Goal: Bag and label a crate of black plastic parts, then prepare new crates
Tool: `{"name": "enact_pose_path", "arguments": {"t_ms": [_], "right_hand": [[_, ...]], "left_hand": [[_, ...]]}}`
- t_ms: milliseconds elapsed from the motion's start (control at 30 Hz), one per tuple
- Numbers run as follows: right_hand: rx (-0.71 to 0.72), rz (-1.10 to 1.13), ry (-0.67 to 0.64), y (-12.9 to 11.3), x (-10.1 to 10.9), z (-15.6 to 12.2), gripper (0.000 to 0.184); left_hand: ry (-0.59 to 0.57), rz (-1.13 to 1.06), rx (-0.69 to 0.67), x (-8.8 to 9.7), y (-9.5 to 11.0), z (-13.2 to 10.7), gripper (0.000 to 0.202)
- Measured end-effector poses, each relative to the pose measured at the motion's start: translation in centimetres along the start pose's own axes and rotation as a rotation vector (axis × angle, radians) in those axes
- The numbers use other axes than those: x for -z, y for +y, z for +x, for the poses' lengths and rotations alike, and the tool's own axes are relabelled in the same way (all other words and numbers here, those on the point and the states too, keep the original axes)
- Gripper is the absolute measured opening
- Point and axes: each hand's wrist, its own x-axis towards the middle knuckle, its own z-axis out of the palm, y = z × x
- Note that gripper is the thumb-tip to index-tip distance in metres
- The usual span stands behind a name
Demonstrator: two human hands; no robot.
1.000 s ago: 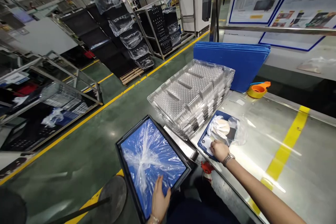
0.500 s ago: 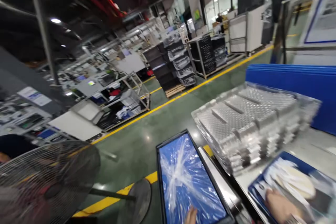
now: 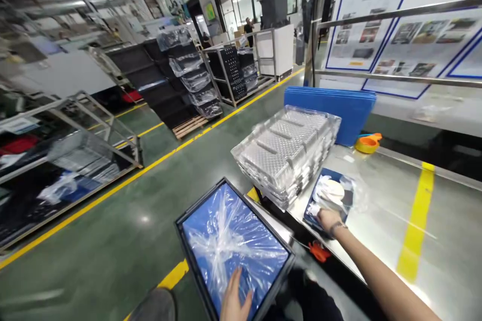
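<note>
since half a second ago the view swings back down onto the bench, and the left hand (image 3: 234, 302) shows further up on the crate (image 3: 200, 201), where only fingertips showed before. it lies open, fingers spread flat on the clear film (image 3: 226, 241) lining the blue inside, and holds nothing. pressing down like this probably steadies the crate, which sits low and tilted beside the steel table (image 3: 376, 220). the right hand (image 3: 327, 218) reaches out to the near edge of a small blue tray (image 3: 309, 216) on the table, just beside the stack of clear trays (image 3: 286, 153). its fingers curl down onto the tray's corner and a clear bag (image 3: 331, 191) of white stuff; whether they pinch anything i cannot tell.
</note>
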Motion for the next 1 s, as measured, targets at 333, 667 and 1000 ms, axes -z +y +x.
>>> {"name": "enact_pose_path", "arguments": {"t_ms": [333, 667, 1000], "right_hand": [[0.066, 0.094, -0.153, 3.7, 1.8, 0.6, 0.032], [0.292, 0.121, 0.066, 8.5, 4.2, -0.4, 0.028], [0.409, 0.296, 0.098, 10.4, 5.3, -0.3, 0.031]], "left_hand": [[-0.112, -0.033, -0.014, -5.7, 13.5, 4.5, 0.056], [-0.172, -0.320, -0.012, -14.9, 29.9, 9.5, 0.037], [-0.195, -0.552, 0.277, -15.4, 31.6, 9.7, 0.048]]}}
